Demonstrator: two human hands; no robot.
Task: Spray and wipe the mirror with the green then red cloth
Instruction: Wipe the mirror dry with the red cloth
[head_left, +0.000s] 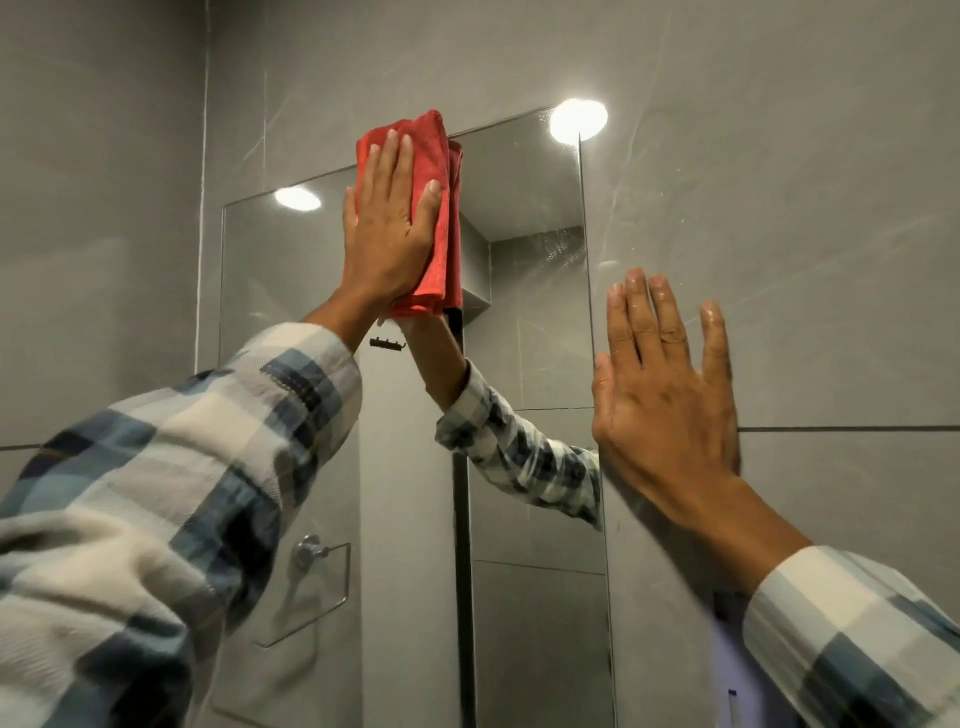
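The tall frameless mirror (535, 322) hangs on a grey tiled wall. My left hand (387, 223) is pressed flat on the folded red cloth (439, 171), holding it against the glass near the mirror's top edge. My right hand (667, 384) rests flat with fingers spread on the wall tile just right of the mirror's right edge, holding nothing. Faint smears show on the upper right of the glass. No green cloth or spray bottle is in sight.
Grey wall tiles (810, 218) surround the mirror. The glass reflects two ceiling lights, a wall niche, a small hook rack (387, 343), a towel ring (311, 553) and my plaid sleeve.
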